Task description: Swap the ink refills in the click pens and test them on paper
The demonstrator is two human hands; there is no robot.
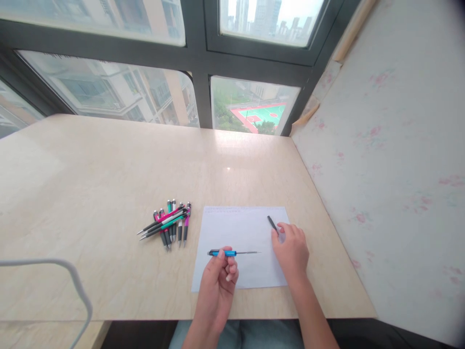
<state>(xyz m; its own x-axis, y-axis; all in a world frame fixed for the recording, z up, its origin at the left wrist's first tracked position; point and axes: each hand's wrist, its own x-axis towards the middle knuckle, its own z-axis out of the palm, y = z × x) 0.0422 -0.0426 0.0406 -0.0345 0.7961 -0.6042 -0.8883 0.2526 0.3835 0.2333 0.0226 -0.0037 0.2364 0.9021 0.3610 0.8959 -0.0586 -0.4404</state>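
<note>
My left hand (220, 276) pinches a blue pen barrel (225, 252) with its thin metal refill sticking out to the right, held level just above a white sheet of paper (241, 232). My right hand (290, 247) rests on the right part of the sheet, fingers curled at a small black pen tip piece (272, 223); whether it is gripped or only touched is unclear. A pile of several pink, green and black pens (169, 224) lies on the table left of the sheet.
The beige stone-look table (90, 174) runs to dark-framed windows (198, 63) at the back. A floral-papered wall (392, 160) bounds the right side. A thin white curved wire (72, 276) crosses the lower left corner.
</note>
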